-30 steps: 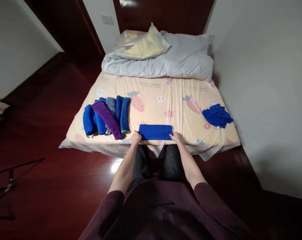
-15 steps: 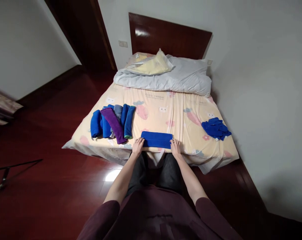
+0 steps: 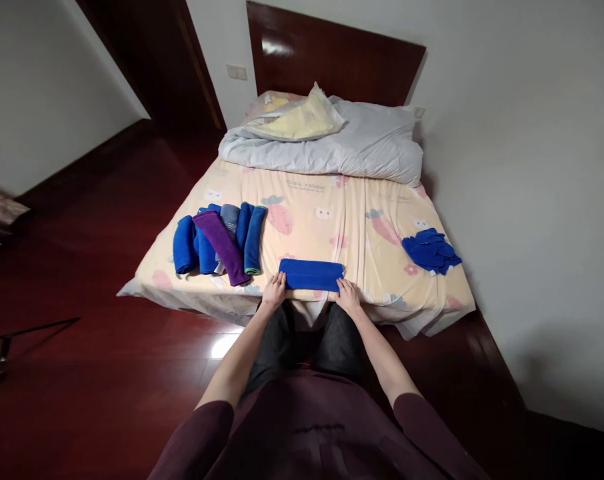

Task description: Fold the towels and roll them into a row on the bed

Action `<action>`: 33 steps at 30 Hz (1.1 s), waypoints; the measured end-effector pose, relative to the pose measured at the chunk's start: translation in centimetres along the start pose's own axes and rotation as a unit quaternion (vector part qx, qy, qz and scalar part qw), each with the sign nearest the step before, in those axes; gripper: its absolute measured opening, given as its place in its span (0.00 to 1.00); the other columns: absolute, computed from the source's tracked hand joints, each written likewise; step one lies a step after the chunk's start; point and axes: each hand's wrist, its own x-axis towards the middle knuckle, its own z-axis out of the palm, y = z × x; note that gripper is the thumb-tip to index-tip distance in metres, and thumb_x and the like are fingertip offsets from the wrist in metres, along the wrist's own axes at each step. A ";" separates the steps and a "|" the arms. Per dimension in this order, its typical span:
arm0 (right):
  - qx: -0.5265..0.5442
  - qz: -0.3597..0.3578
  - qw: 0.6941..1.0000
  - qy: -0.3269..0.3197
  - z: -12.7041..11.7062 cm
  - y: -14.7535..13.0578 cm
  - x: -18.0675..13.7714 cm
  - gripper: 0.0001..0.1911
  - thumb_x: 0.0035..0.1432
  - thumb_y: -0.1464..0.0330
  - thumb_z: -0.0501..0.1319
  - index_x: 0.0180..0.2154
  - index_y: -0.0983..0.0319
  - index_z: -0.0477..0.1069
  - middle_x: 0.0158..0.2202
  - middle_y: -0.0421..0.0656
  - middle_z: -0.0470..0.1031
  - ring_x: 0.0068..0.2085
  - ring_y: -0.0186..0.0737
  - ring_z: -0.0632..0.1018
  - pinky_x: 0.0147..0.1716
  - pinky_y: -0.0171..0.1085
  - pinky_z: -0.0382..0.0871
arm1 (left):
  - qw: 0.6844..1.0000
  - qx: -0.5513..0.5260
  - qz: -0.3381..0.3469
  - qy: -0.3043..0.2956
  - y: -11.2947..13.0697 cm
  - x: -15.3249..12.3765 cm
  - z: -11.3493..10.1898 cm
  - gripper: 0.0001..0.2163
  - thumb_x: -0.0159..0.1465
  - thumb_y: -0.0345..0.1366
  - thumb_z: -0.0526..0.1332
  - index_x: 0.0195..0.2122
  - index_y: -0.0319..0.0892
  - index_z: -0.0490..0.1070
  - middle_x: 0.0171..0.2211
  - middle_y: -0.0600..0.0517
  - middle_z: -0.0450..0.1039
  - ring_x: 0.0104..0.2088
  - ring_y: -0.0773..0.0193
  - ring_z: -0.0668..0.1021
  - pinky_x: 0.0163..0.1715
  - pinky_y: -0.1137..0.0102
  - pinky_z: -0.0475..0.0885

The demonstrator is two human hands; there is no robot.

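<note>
A blue towel [image 3: 311, 275], folded into a flat rectangle, lies near the front edge of the bed. My left hand [image 3: 275, 289] is closed on its near left corner. At the near right corner, the fingers of my right hand [image 3: 347, 294] pinch the cloth. To the left lies a group of rolled towels: several blue ones [image 3: 184, 245], a grey one [image 3: 231, 219] and a purple one [image 3: 221, 247] resting slantwise over others. A crumpled pile of blue towels [image 3: 431, 251] sits on the right side of the bed.
The bed [image 3: 302, 200] has a patterned cream sheet. A grey quilt [image 3: 377, 143] and a pale yellow pillow [image 3: 312, 119] lie bunched by the dark headboard [image 3: 332, 53]. A wall [image 3: 522, 200] runs along the right. On the floor at left stands a thin black stand [image 3: 29, 330].
My view has tilted down and shifted slightly. Both hands stay at the towel's near corners, with the right fingers slightly closer in on the cloth.
</note>
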 end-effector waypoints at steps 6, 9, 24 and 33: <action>-0.027 0.031 0.999 -0.022 -0.6 -1.0 1.4 0.28 0.65 0.79 0.50 0.64 0.65 0.70 0.63 0.56 0.72 0.62 0.51 0.72 0.62 0.48 0.64 | 0.999 0.027 -0.016 -0.019 0.5 0.9 -0.4 0.26 0.66 0.22 0.49 0.66 0.26 0.64 0.65 0.27 0.65 0.68 0.44 0.68 0.67 0.52 0.61; -0.022 0.028 0.999 -0.020 -1.1 -0.9 1.4 0.27 0.66 0.79 0.51 0.62 0.61 0.72 0.60 0.54 0.75 0.60 0.51 0.73 0.60 0.47 0.66 | 0.999 0.033 -0.010 -0.028 0.5 0.9 -1.0 0.26 0.66 0.22 0.50 0.66 0.29 0.66 0.64 0.29 0.67 0.66 0.45 0.70 0.66 0.53 0.62; 0.079 -0.018 0.997 -0.015 -1.5 0.9 -2.5 0.26 0.60 0.82 0.56 0.57 0.65 0.76 0.55 0.53 0.79 0.58 0.46 0.75 0.63 0.43 0.68 | 0.995 -0.041 -0.002 -0.090 -0.6 -2.3 -3.9 0.28 0.60 0.23 0.57 0.62 0.40 0.71 0.60 0.38 0.74 0.60 0.49 0.76 0.61 0.57 0.69; 0.243 -0.060 0.967 0.035 -0.5 2.3 -2.2 0.31 0.51 0.84 0.56 0.54 0.61 0.79 0.57 0.48 0.79 0.61 0.43 0.77 0.67 0.47 0.67 | 0.971 -0.237 -0.015 -0.019 -1.7 -1.6 -3.8 0.31 0.48 0.19 0.58 0.53 0.43 0.79 0.57 0.47 0.78 0.62 0.54 0.75 0.67 0.57 0.67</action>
